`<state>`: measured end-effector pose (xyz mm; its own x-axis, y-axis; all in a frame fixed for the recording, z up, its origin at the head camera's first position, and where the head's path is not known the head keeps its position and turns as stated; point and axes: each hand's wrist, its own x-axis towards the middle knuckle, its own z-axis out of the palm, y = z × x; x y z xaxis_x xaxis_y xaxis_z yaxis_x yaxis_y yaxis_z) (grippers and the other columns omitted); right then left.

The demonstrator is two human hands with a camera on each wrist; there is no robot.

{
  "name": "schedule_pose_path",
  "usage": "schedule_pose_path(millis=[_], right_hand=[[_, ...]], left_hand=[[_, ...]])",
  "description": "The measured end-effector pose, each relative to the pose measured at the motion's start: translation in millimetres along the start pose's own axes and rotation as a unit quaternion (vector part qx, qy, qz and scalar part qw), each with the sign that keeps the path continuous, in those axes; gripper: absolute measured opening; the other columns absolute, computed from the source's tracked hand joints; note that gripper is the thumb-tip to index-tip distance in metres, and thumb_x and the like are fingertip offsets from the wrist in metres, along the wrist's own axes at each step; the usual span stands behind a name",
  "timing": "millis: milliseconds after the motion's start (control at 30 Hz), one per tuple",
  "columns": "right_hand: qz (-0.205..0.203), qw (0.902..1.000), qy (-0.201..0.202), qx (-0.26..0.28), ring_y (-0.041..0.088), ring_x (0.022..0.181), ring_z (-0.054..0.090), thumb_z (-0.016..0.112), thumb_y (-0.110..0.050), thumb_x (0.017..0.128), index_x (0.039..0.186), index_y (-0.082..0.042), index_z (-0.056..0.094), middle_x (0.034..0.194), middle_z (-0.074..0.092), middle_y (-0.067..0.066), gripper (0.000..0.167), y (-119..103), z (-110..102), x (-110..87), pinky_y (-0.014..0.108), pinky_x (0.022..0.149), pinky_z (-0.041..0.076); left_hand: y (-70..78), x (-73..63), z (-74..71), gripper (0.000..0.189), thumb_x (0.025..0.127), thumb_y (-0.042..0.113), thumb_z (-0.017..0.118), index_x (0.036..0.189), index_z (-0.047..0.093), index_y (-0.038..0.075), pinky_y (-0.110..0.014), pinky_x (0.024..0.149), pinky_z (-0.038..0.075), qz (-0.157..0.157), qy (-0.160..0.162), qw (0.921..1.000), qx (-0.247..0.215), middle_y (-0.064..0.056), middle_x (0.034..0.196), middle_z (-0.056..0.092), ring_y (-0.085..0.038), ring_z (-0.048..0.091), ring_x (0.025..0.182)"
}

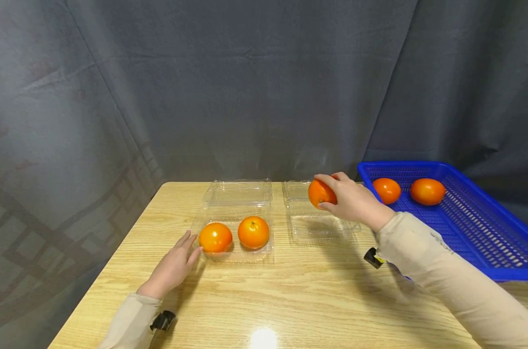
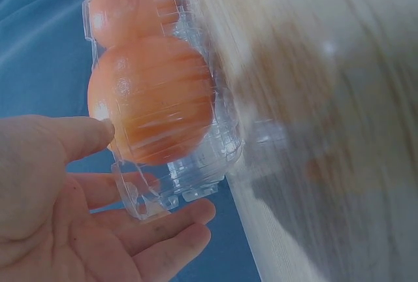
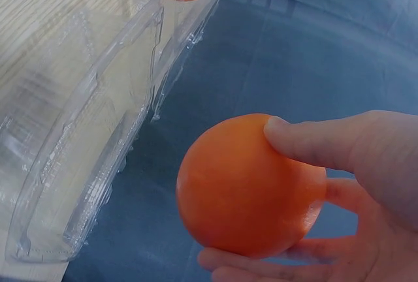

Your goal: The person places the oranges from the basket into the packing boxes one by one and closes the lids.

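Above the right-hand clear plastic clamshell box (image 1: 318, 228), my right hand (image 1: 353, 198) grips an orange (image 1: 321, 194) between thumb and fingers. In the right wrist view the held orange (image 3: 248, 187) shows whole, beside the clamshell's raised plastic edge (image 3: 91, 93). The left-hand clamshell box (image 1: 246, 258) lies with its lid folded back and has two oranges in it, one orange (image 1: 216, 237) at the left and another orange (image 1: 253, 232) at the right. My left hand (image 1: 174, 266) is at that box's near left corner, its fairly straight fingers along the plastic and its thumb tip by the left orange.
A blue plastic basket (image 1: 477, 191) stands at the right with two more oranges, one orange (image 1: 386, 190) and another orange (image 1: 427, 191), inside. The wooden table (image 1: 246, 300) runs up to a grey curtain (image 1: 246, 97) behind. Both lids stand towards the table's back edge.
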<state>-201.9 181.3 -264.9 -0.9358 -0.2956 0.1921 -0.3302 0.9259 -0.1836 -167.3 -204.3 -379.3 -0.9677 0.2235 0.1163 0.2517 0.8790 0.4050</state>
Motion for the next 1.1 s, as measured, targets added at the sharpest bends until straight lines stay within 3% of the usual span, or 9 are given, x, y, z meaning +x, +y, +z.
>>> schedule_pose_path(millis=[1100], right_hand=[[-0.025, 0.9996, -0.005, -0.010, 0.036, 0.088, 0.062, 0.070, -0.030, 0.082, 0.139, -0.016, 0.043, 0.123, 0.053, 0.023, 0.065, -21.1, 16.2, 12.3, 0.049, 0.071, 0.054]], left_hand=[[-0.5, 0.7, 0.0, 0.052, 0.099, 0.023, 0.043, 0.137, 0.037, -0.012, -0.058, 0.102, 0.038, -0.002, -0.004, 1.0000, 0.000, -0.034, 0.146, 0.026, -0.049, 0.037, 0.129]])
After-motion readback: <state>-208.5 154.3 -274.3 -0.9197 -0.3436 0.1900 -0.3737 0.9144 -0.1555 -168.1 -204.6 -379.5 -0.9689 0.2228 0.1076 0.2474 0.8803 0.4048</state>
